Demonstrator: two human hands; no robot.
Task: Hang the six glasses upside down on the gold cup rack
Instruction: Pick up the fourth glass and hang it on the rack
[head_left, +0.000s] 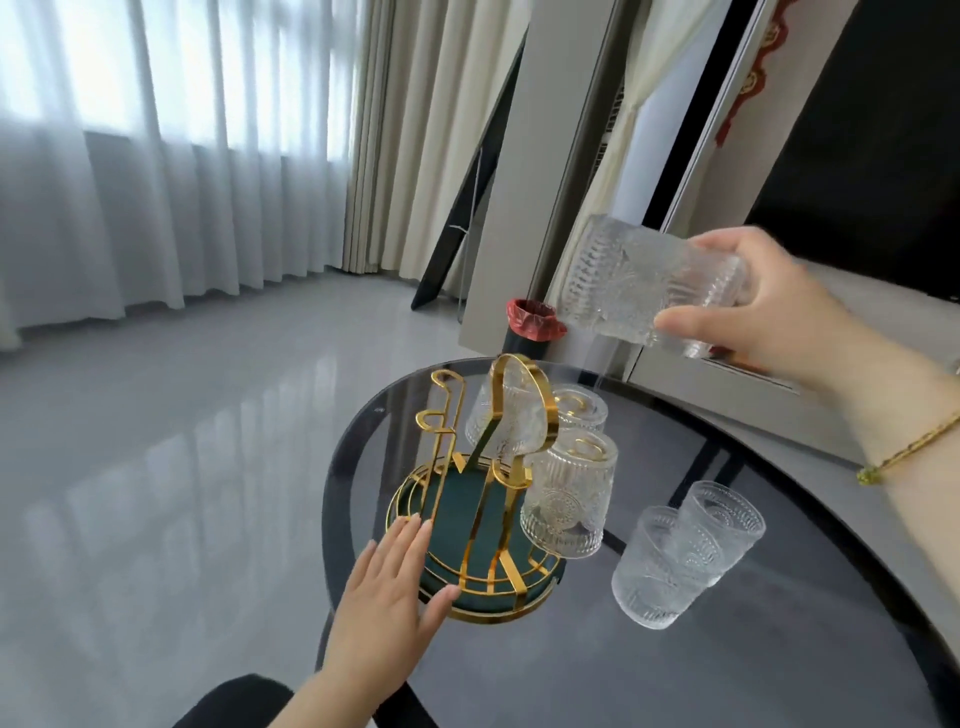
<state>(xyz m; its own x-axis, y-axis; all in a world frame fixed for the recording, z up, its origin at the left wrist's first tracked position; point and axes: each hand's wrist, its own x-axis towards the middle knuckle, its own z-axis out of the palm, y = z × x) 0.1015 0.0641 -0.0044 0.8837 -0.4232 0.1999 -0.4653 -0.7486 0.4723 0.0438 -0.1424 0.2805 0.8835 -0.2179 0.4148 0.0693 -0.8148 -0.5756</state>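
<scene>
Right hand (769, 306) at 2 o'clock of gold cup rack (483, 499), fingers and thumb closed around base end of held glass (644, 283); long axis near horizontal, mouth toward 9 o'clock. Left hand (387, 587) flat, fingers extended, gripping nothing, resting against rack base at 7 o'clock. Three hung glasses (569, 499) mouth-down at 12–3 o'clock. Two upright glasses (670, 558) on glass table (779, 649) at 4 o'clock

Single head-worn view, wide-angle, looking forward and down from above the near edge of a round glass table (727, 649), tilted (horizon leaning). Close on both hands and the gold cup rack (483, 499); floor and curtains (171, 156) beyond.
</scene>
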